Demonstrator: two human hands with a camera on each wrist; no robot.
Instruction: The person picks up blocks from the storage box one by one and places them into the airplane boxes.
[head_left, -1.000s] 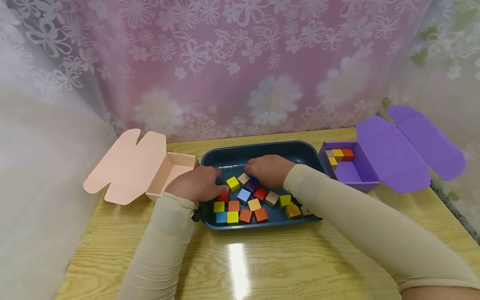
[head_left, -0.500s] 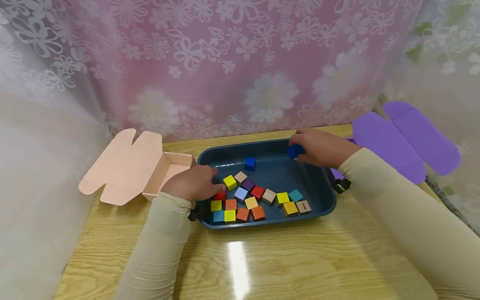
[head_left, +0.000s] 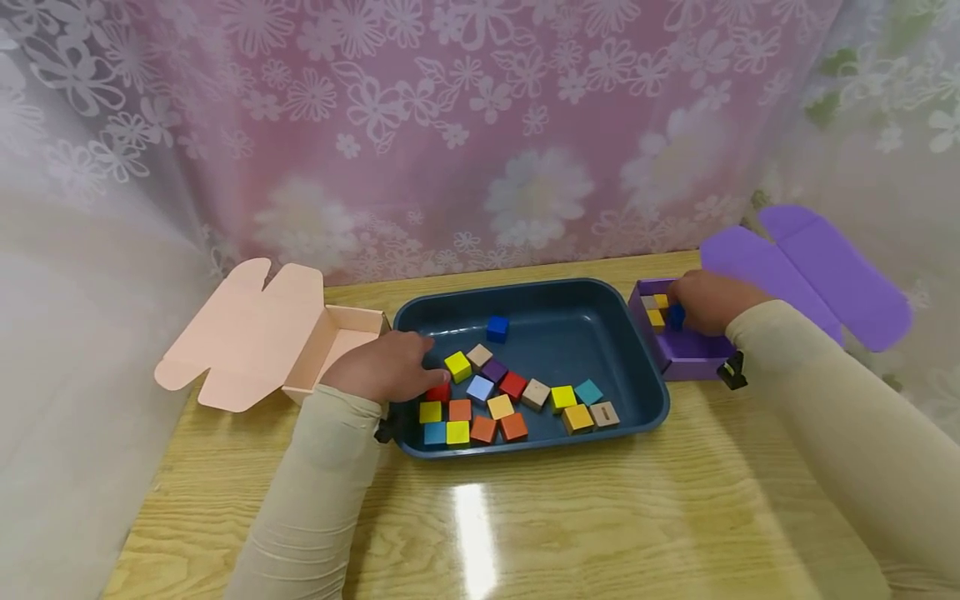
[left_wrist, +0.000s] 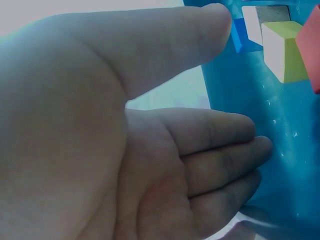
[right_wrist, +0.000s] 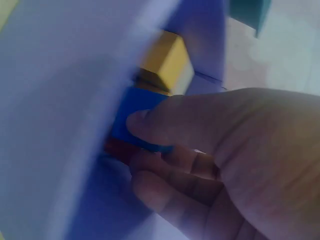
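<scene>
Inside the purple box [head_left: 701,371] my right hand [head_left: 708,302] pinches a blue cube [head_left: 676,317] between thumb and fingers, beside the yellow cubes [head_left: 656,320] standing there. In the right wrist view the thumb lies across that blue cube [right_wrist: 132,112], with a yellow cube [right_wrist: 167,57] just behind it. My left hand [head_left: 382,365] rests over the left end of the dark blue tray [head_left: 525,451], its fingers straight and holding nothing, as the left wrist view shows. Partly hidden near its thumb is a red cube [head_left: 439,392]. Another blue cube [head_left: 497,328] lies alone toward the tray's back.
Several coloured and plain wooden cubes, including a purple one [head_left: 493,370] and a teal one [head_left: 588,392], lie across the tray's front half. An opened peach box [head_left: 358,317] stands left of the tray, its lid [head_left: 255,333] spread outward. The purple lid [head_left: 840,275] spreads right.
My right hand has picked a blue cube from the tray, carried it right and lowered it into the purple box. My left hand has stayed at the tray's left end.
</scene>
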